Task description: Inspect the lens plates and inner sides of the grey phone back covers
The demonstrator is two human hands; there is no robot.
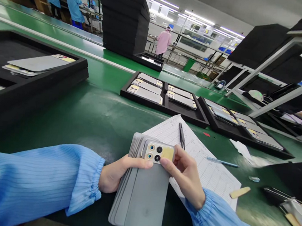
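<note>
A fanned stack of grey phone back covers is held upright in front of me. The front cover has a camera block with round lens rings and a yellow film at its top. My left hand grips the stack from the left, its thumb lying across the front just below the lenses; its other fingers are hidden behind. My right hand pinches the front cover's upper right edge, thumb on the corner of the camera block. Beneath the hands lies a printed sheet with a table on it, bearing black tweezers.
Black foam trays with more covers stand across the green bench. A large black tray is at left, a tall stack of black trays behind. A blue pen lies at right. People in work coats are far off.
</note>
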